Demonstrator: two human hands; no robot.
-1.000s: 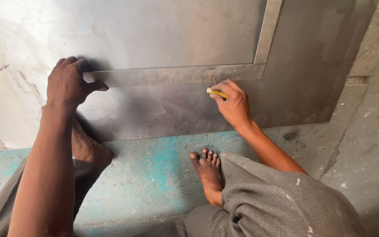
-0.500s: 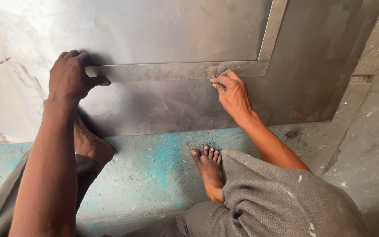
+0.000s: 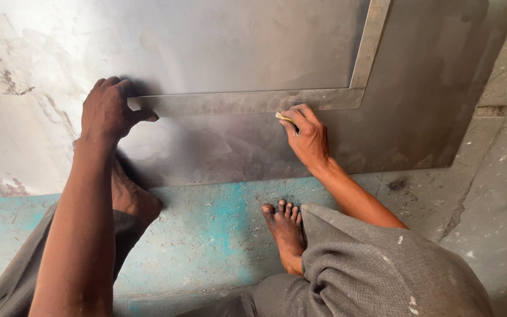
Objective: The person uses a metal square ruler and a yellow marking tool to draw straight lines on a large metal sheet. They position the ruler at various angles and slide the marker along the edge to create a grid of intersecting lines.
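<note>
Your left hand clamps the left end of the square flat on the sheet so it cannot slip, while your right hand pinches a yellow marker against the square's lower edge.

big L-shaped steel square lies flat on the grey metal sheet, small yellowish marker tip touching its lower edge
</note>
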